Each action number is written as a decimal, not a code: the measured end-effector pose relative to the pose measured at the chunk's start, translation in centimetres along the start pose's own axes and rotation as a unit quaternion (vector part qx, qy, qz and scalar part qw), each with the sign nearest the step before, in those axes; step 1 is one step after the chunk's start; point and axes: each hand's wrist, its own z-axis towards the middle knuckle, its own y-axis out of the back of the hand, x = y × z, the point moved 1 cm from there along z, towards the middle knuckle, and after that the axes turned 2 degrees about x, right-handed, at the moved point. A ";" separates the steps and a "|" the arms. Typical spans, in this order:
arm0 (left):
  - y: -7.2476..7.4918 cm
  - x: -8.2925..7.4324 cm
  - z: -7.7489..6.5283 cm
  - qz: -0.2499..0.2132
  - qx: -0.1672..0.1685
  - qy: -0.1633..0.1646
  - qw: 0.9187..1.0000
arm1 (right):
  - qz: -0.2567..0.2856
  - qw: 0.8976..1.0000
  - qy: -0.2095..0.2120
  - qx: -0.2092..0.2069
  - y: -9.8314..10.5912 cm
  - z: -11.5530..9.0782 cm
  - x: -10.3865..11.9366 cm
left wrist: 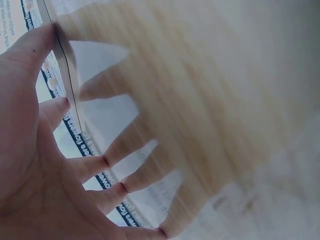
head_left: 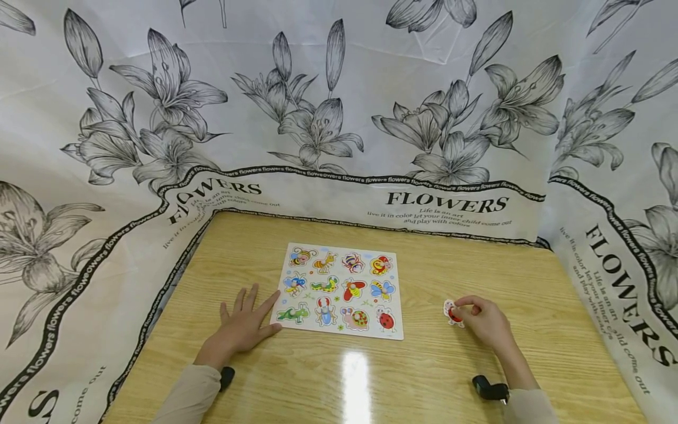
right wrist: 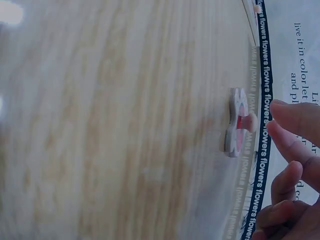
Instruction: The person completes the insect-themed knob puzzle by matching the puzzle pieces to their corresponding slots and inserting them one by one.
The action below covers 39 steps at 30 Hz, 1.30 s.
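A wooden peg puzzle board [head_left: 339, 328] with colourful insect pictures lies flat on the table. My left hand [head_left: 241, 324] rests spread on the tabletop, its thumb and index fingertips right at the board's left edge. To the right of the board, a red ladybug puzzle piece [head_left: 453, 312] lies on the table. A round knob [right wrist: 250, 123] stands up from that piece in the right wrist view. My right hand [head_left: 487, 324] hovers just over it, fingers loosely bent, with a gap between fingertips and knob. A ladybug picture [head_left: 386, 320] shows in the board's lower right corner.
The wooden tabletop [head_left: 318, 383] is glossy and reflects a bright light strip. White cloth with black flower prints [head_left: 328, 135] hangs behind the table and at both sides. Each wrist wears a dark camera, such as the right wrist camera [head_left: 489, 388].
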 end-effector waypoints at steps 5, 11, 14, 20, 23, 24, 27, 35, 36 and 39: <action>-0.1 0.1 0.0 -0.002 0.000 0.000 1.000 | -0.009 1.000 0.000 0.011 -0.4 0.2 -0.7; -0.2 0.2 0.1 -0.001 0.002 0.001 1.000 | -0.004 1.000 -0.007 0.019 -1.1 0.4 -1.5; -0.2 0.3 0.1 -0.004 0.003 0.001 1.000 | -0.007 1.000 -0.005 0.019 -1.3 0.4 -1.7; -0.2 0.3 0.2 -0.001 0.008 0.004 1.000 | -0.017 1.000 0.012 0.014 -1.3 0.5 -1.6; -0.2 0.4 0.3 0.000 0.009 0.005 1.000 | -0.022 0.999 0.019 0.013 -1.2 0.6 -1.5; -0.2 0.4 0.3 0.000 0.010 0.005 1.000 | -0.023 0.999 0.020 0.013 -1.2 0.6 -1.5; -0.2 0.4 0.3 -0.001 0.010 0.004 1.000 | -0.024 0.999 0.019 0.015 -1.2 0.6 -1.5; -0.3 0.4 0.3 0.002 0.012 0.007 1.000 | -0.010 1.000 0.004 0.021 -1.3 0.3 -1.1; -0.3 0.4 0.3 0.002 0.013 0.009 1.000 | -0.007 1.000 0.005 0.020 -1.4 0.2 -0.9; -0.3 0.3 0.2 0.002 0.010 0.008 1.000 | 0.003 1.000 0.011 0.020 -1.6 0.2 -0.6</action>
